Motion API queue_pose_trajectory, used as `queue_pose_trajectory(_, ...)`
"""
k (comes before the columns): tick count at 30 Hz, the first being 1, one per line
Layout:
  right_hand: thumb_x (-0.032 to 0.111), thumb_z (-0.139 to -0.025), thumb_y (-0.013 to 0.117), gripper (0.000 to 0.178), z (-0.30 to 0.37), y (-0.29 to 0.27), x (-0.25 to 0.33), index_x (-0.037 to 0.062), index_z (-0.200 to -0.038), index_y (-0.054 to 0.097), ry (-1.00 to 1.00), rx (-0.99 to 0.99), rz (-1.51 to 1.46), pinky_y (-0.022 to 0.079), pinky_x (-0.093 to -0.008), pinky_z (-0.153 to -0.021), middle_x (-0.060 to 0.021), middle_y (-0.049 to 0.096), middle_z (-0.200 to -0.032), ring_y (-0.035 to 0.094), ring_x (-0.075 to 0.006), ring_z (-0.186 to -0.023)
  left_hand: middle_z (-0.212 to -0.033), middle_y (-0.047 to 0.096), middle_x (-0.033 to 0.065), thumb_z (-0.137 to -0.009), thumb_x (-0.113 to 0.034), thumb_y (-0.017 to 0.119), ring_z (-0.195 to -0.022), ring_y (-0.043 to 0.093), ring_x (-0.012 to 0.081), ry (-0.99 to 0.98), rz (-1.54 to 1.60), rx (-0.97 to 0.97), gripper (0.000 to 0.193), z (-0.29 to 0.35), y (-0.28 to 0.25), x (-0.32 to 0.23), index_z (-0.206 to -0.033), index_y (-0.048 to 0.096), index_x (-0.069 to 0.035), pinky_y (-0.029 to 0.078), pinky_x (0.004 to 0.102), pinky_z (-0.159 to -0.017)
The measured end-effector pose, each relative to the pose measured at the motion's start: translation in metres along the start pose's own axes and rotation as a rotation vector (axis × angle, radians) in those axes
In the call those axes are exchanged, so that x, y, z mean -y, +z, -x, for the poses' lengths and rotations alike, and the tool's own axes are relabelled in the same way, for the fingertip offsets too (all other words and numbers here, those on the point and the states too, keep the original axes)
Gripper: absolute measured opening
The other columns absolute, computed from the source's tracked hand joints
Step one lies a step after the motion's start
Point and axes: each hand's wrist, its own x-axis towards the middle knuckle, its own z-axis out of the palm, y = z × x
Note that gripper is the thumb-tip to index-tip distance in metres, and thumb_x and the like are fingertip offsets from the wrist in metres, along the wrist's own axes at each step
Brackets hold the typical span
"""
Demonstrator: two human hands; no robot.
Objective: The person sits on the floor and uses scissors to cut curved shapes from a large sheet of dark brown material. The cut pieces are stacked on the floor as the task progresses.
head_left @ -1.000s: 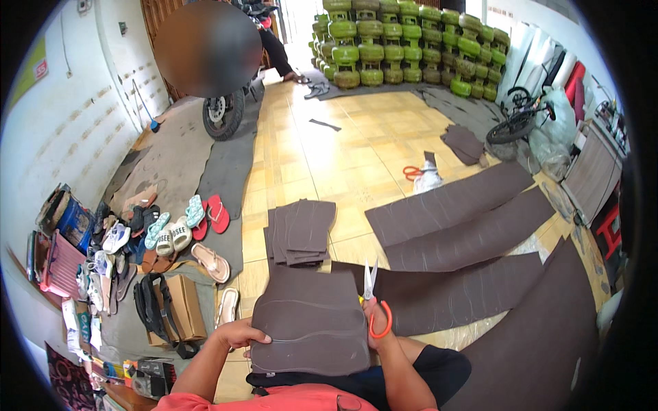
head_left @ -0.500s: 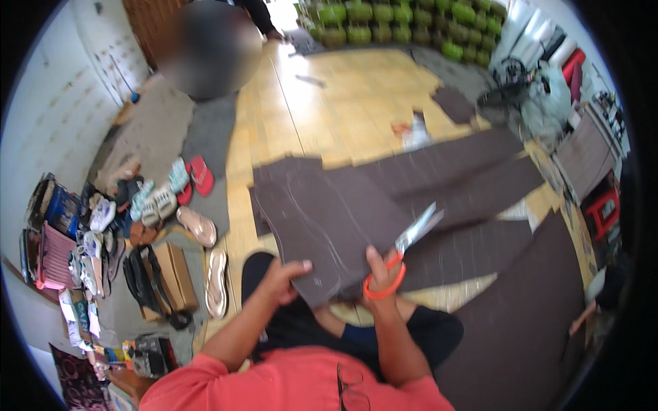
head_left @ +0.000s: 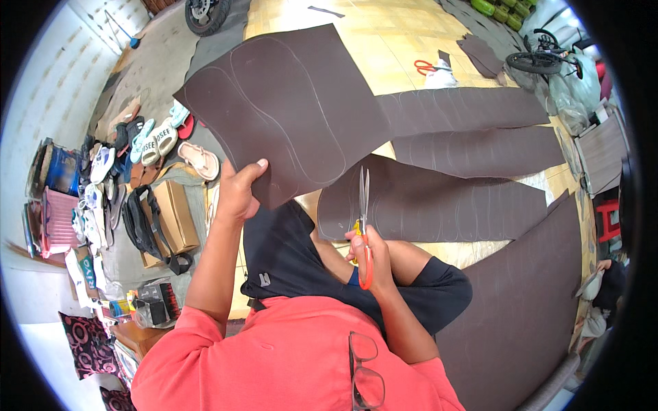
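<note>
Brown sheet (head_left: 295, 103) partly hides strips (head_left: 473, 109), sandals (head_left: 200, 162) lying left.

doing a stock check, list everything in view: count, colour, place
marked sheet: 1, dark brown, upper centre
scissors: 1, orange and yellow handles, centre
marked strips: 3, dark brown, right of centre
large sheet: 1, dark brown, lower right
cut pieces: uncounted, dark brown, upper right
second scissors: 1, orange handles, upper right
bicycle: 1, black, upper right
gas cylinders: several, green, top right
motorcycle wheel: 1, black, top left
shoes and sandals: many, mixed colours, left
cardboard box: 1, brown, left
bag: 1, black, against box
stool: 1, red, right edge
eyeglasses: 1 pair, dark frame, bottom centre
clutter: uncounted, mixed, lower left
left hand: 1, bare, gripping marked sheet
right hand: 1, bare, gripping scissors
</note>
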Motion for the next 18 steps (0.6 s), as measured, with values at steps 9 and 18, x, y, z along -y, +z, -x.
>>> queue_pose_trajectory(9, 0.029, -0.093, 0.059, 0.031, -0.009, 0.001, 0.017, -0.0002, -0.085, 0.056, -0.097, -0.005, 0.085, 0.044, -0.0323, -0.058, -0.0105, 0.057, -0.067, 0.054, -0.0179, -0.061, -0.111, 0.06, 0.0117, -0.081, 0.001, 0.058, -0.102, 0.058, 0.0218, -0.037, -0.092, 0.051, 0.039, -0.001, 0.003, -0.002, -0.119, 0.052, 0.003, 0.047, 0.0355, -0.089)
queue_pose_trajectory(18, 0.03, -0.094, 0.059, 0.035, -0.006, -0.001, 0.017, 0.0014, -0.077, 0.049, -0.05, 0.018, 0.077, 0.04, -0.0305, -0.054, -0.0066, 0.049, -0.062, 0.046, -0.014, -0.057, -0.111, 0.059, 0.0133, -0.08, 0.002, 0.058, -0.1, 0.06, 0.024, -0.052, -0.119, 0.068, 0.043, -0.004, 0.002, -0.002, -0.122, 0.05, 0.002, 0.049, 0.0369, -0.086)
